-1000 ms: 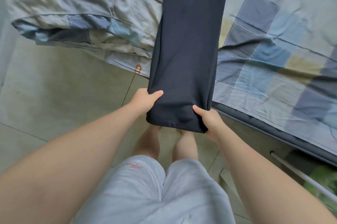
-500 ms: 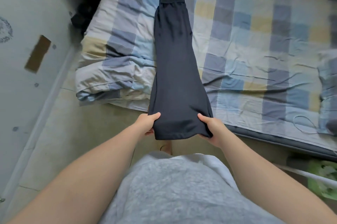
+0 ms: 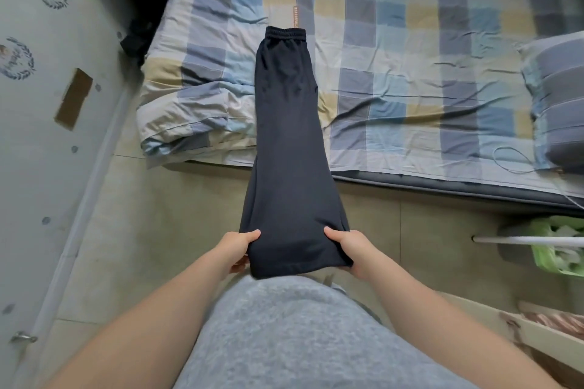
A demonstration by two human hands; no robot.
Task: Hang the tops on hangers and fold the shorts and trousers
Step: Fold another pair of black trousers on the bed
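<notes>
Dark navy trousers (image 3: 289,142) lie folded lengthwise, leg on leg, with the elastic waistband far out on the checked bed (image 3: 410,50) and the legs stretched off the bed's edge toward me. My left hand (image 3: 237,248) pinches the left corner of the hem, thumb on top. My right hand (image 3: 350,248) grips the right corner the same way. The hem end hangs in the air above the floor, just in front of my grey top.
A rumpled checked quilt (image 3: 192,94) is bunched on the bed's left end, a folded pillow (image 3: 559,104) at the right. A white pole (image 3: 531,240) and green bag (image 3: 559,249) stand right of me. A door or wall (image 3: 38,135) runs along the left.
My view has lifted from the hem to the whole bed, and the trousers now show full length. Both hands keep their hold on the hem corners, pulled back toward my body.
</notes>
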